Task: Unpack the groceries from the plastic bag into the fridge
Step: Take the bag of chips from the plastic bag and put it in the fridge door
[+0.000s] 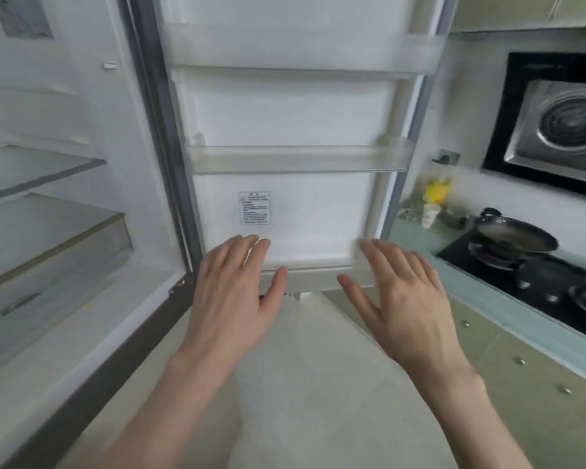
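Observation:
The fridge stands open, its white door (295, 123) swung out straight ahead of me. The door carries two clear shelf bins (298, 160), both bare. The fridge's inside (41, 231) is at the left, with glass shelves and a drawer, nothing on them. My left hand (234, 289) and my right hand (400, 299) are held out flat, fingers apart, in front of the door's lower edge, holding nothing. No plastic bag or groceries are in view.
A green counter (481, 286) runs along the right with a black gas hob and a dark wok (515, 238). A yellow bottle (437, 191) stands at the counter's back. A range hood (555, 126) hangs above. Drawers with knobs (521, 360) sit below the counter.

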`<state>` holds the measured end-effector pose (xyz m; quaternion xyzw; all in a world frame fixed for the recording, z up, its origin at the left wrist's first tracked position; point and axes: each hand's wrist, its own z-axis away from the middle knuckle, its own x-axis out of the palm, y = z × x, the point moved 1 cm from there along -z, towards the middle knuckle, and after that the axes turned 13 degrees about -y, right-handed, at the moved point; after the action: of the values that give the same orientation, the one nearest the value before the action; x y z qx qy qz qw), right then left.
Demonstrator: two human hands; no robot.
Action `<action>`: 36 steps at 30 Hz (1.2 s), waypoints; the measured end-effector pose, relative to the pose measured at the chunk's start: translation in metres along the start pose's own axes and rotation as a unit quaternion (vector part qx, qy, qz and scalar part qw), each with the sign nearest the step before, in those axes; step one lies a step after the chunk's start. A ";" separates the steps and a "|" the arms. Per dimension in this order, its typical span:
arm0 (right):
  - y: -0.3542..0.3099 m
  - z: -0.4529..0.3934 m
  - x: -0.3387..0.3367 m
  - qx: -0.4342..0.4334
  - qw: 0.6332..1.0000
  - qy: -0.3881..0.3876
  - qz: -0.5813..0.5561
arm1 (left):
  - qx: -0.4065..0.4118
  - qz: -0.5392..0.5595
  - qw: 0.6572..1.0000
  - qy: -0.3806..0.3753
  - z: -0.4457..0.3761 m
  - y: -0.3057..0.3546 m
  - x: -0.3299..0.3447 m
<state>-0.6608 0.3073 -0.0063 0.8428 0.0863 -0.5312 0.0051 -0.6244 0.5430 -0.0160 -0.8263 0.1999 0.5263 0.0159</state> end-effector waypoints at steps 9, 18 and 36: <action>0.098 0.071 -0.056 0.173 0.981 0.010 0.086 | 0.157 0.086 0.984 -0.002 -0.040 0.129 0.029; 0.205 0.165 -0.106 0.323 0.937 0.029 0.132 | 0.275 0.163 0.947 -0.019 -0.045 0.274 0.072; 0.374 0.387 -0.193 0.546 0.808 0.064 0.210 | 0.475 0.255 0.835 -0.112 0.007 0.591 0.153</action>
<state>-1.0319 -0.1268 -0.0329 0.7364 -0.3970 -0.4213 -0.3502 -0.7793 -0.0466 -0.0443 -0.5722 0.6258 0.4409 0.2941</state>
